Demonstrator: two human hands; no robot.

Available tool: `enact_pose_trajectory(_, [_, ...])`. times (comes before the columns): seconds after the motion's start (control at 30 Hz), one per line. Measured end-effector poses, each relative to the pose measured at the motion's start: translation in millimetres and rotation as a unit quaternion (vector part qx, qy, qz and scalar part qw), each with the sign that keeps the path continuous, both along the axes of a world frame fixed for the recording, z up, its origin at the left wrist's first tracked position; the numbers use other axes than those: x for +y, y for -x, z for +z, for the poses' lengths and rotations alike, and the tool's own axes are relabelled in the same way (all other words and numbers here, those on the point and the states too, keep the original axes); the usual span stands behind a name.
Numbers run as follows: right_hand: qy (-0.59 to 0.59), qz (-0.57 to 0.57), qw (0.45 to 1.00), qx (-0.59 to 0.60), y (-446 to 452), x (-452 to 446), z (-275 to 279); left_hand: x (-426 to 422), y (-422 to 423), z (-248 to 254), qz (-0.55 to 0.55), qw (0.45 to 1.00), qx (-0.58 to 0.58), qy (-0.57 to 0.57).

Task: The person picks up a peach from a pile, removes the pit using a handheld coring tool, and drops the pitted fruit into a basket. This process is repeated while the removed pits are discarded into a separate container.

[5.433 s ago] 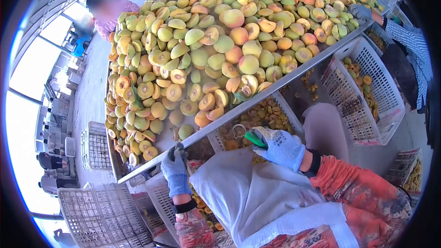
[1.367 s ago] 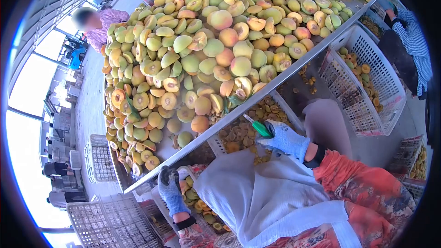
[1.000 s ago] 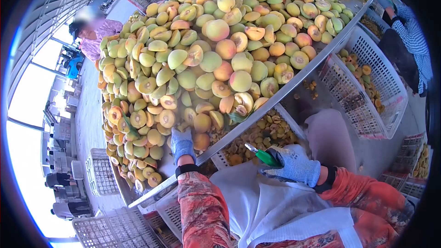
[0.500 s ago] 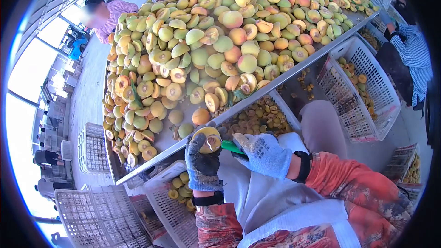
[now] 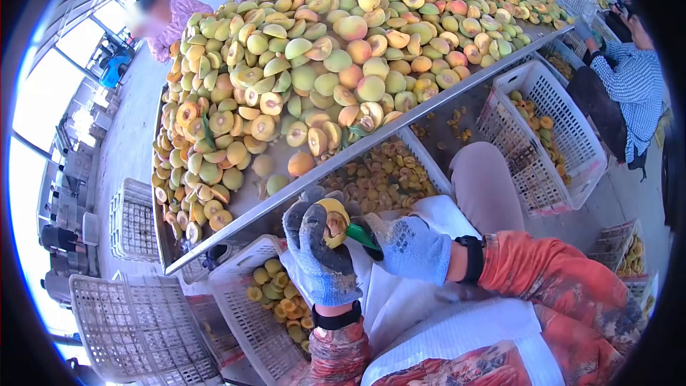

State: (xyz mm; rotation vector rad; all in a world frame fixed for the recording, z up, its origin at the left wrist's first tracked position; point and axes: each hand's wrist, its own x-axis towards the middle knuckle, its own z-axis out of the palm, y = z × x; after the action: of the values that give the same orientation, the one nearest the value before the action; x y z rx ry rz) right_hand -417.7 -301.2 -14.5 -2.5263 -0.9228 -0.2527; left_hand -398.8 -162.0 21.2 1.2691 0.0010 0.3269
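Observation:
My left hand [image 5: 318, 246], in a blue work glove with a dark palm, is closed around a peach half [image 5: 333, 207]. The cut face, with its brown pit area, is turned toward my right hand. Gloved in light blue, my right hand [image 5: 411, 249] grips a green-handled pitting tool [image 5: 363, 236]. The tool's front end meets the cut face; its tip is hidden in the fruit. Both hands are just in front of the metal table edge [image 5: 282, 199], over a white apron [image 5: 389, 293].
Halved peaches [image 5: 300, 71] are heaped on the metal table. Below its edge, a bin [image 5: 421, 161] holds scraps. A crate [image 5: 250, 329] with peach halves stands at left, another crate [image 5: 597, 139] at right. One person [image 5: 175, 21] is across the table, another [image 5: 629, 93] at right.
My left hand has rolled the peach half, so its cut face points more to the right. The tool's tip, partly visible before, is now in the flesh. The view has shifted slightly.

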Motion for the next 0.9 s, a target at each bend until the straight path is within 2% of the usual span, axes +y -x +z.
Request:
enact_pose_trajectory(0.03, [0.002, -0.002, 1.0, 0.004, 5, 2, 0, -8, 5, 6, -0.002, 1.0, 0.004, 0.002])
enact_pose_trajectory(0.1, [-0.204, -0.028, 0.978, 0.046, 9, 6, 6, -20, 8, 14, 0.039, 0.998, 0.034, 0.042])
enact_pose_trajectory(0.13, [-0.219, -0.024, 0.961, 0.168, 9, 0, 11, -18, 3, -13, 0.056, 0.994, -0.063, -0.072])
enact_pose_trajectory(0.17, [-0.222, -0.028, 0.96, 0.169, 6, -7, 4, -13, 5, -13, 0.052, 0.994, -0.062, -0.074])
enact_pose_trajectory(0.23, [-0.092, -0.026, 0.994, 0.056, -9, -24, -15, 4, 1, -7, -0.049, 0.983, 0.15, 0.096])
enact_pose_trajectory(0.27, [0.024, -0.029, 0.999, -0.013, -8, -31, 8, 11, -7, -12, -0.155, 0.939, 0.15, 0.268])
enact_pose_trajectory(0.4, [0.068, -0.024, 0.996, -0.052, -14, -35, 22, 9, -9, -7, -0.164, 0.921, 0.156, 0.318])
enact_pose_trajectory(0.47, [0.016, -0.023, 0.999, -0.018, -13, -29, 14, 8, -10, -8, -0.144, 0.919, 0.108, 0.351])
enact_pose_trajectory(0.5, [0.014, -0.023, 0.999, -0.018, -14, -27, 12, 6, -10, -5, -0.144, 0.919, 0.108, 0.35])
enact_pose_trajectory(0.57, [-0.025, -0.031, 0.999, -0.031, -14, -22, 10, 0, -7, 8, -0.079, 0.97, 0.121, 0.194])
enact_pose_trajectory(0.7, [0.037, -0.038, 0.996, -0.073, -13, -17, 23, -4, -5, 15, -0.092, 0.951, 0.119, 0.269])
enact_pose_trajectory(0.77, [0.082, -0.048, 0.995, 0.021, -8, -15, 30, -3, -1, 14, -0.082, 0.954, 0.11, 0.267])
enact_pose_trajectory(0.9, [0.019, -0.04, 0.997, 0.067, 15, -9, 25, -11, 12, 8, -0.074, 0.97, 0.071, 0.222])
